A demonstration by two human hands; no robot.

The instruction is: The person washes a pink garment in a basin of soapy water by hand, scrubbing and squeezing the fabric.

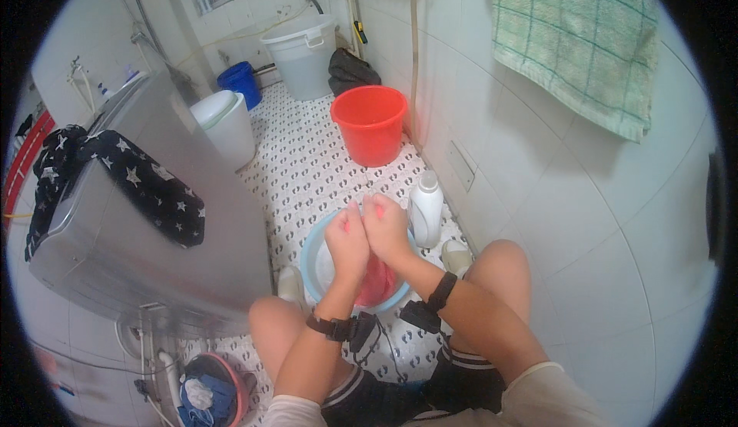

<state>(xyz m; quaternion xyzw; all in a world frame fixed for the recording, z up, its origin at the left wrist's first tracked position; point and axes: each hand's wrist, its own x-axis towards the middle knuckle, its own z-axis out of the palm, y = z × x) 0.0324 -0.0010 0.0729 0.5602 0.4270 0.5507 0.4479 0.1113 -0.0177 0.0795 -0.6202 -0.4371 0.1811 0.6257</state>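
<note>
Over a light blue basin (310, 264) on the floor, my left hand (348, 244) and my right hand (387, 231) are closed side by side into fists. Bits of red show between the fingers of both, and a wet-looking red cloth (377, 281) hangs below them into the basin. The garment's kind cannot be made out. Whitish water or suds show at the basin's left side. A white capped bottle (427, 213) stands just right of the basin, close to my right hand. Dark straps with small boxes sit on both wrists.
A red bucket (370, 129) stands ahead by the tiled wall. At left is a grey washing machine (169, 219) with a star-patterned black cloth (146, 177) over it. A pink tub of clothes (240, 385) sits lower left. A green checked towel (573, 39) hangs at right.
</note>
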